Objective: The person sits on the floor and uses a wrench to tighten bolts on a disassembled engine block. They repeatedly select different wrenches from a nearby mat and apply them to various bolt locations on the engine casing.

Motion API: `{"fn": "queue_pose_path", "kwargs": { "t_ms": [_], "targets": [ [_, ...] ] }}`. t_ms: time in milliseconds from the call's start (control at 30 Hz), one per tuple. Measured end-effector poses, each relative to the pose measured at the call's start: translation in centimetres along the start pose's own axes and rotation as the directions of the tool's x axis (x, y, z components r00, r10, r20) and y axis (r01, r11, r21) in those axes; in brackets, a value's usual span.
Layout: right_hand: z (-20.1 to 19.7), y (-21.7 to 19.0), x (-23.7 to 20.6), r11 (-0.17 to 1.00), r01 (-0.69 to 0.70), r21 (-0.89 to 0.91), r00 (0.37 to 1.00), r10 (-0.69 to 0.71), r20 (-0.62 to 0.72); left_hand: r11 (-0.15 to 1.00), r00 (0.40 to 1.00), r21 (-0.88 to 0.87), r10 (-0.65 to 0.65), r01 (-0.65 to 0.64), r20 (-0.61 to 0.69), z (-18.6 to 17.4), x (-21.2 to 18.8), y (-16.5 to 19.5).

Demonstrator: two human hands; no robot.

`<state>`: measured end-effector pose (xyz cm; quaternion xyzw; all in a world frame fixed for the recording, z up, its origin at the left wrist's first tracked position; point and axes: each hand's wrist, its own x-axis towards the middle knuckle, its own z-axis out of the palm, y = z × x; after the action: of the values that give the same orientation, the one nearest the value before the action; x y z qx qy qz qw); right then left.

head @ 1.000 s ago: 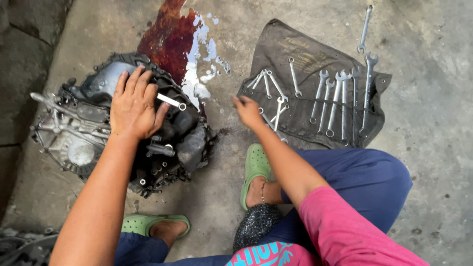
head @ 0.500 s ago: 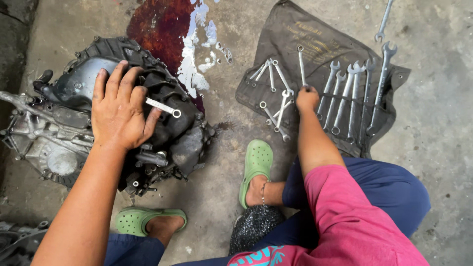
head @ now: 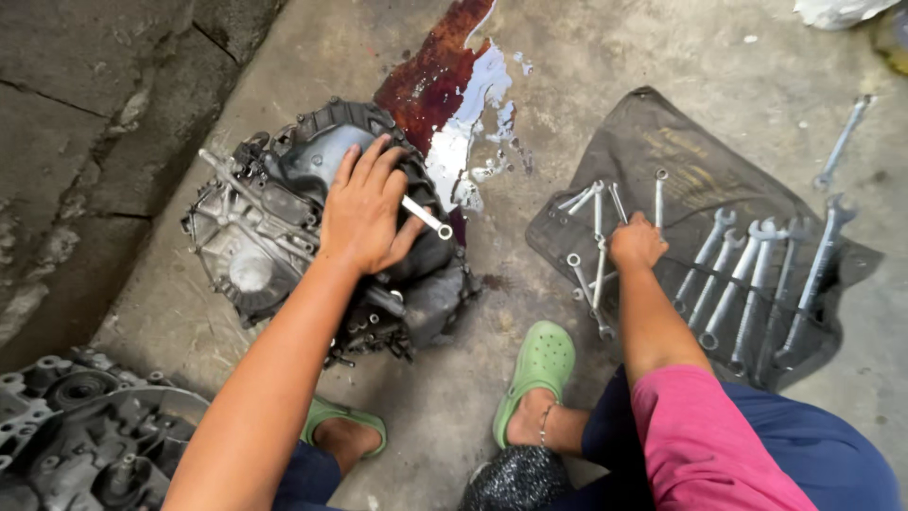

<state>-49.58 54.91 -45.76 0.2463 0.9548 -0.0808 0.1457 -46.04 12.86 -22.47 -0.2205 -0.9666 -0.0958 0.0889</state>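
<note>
Left hand (head: 364, 213) is laid flat on gearbox casing (head: 284, 237), small wrench (head: 426, 218) under thumb. Right hand (head: 636, 241) is closed among wrenches (head: 596, 255) lying lengthwise on cloth (head: 662, 151), rightward.

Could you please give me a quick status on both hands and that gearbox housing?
Left hand flat on gearbox housing, wrench beside thumb. Right hand among wrenches on cloth. Red fluid puddle behind housing.
</note>
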Motion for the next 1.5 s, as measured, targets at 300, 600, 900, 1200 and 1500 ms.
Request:
{"fn": "queue_pose_path", "kwargs": {
  "t_ms": [300,600,900,1200,1500],
  "targets": [
    [-5.1,-5.5,-13.0,-0.383,-0.317,0.868,0.920,-0.346,0.183,0.998,0.998,0.055,-0.014,0.017,-0.057,-1.8,-4.2,-0.3],
    [-8.2,-16.0,-26.1,-0.138,-0.200,0.970,0.869,-0.483,0.111,0.999,0.993,0.041,-0.024,0.029,-0.119,-1.9,-6.3,-0.3],
    [-10.5,-18.3,-28.9,-0.283,0.032,0.959,0.927,-0.350,-0.135,0.969,0.969,-0.118,-0.226,0.215,-0.096,-3.9,-7.7,4.9],
    [-10.7,-25.3,-25.3,-0.003,0.189,0.982,0.730,-0.669,-0.143,0.220,0.476,-0.844,-0.878,0.490,0.048,0.5,-8.6,7.8],
    [-8.6,-25.6,-26.3,-0.080,0.025,0.996,0.752,-0.655,-0.072,-0.252,0.440,-0.965,-0.860,0.074,0.259,1.6,-7.8,8.0]
  ]
}}
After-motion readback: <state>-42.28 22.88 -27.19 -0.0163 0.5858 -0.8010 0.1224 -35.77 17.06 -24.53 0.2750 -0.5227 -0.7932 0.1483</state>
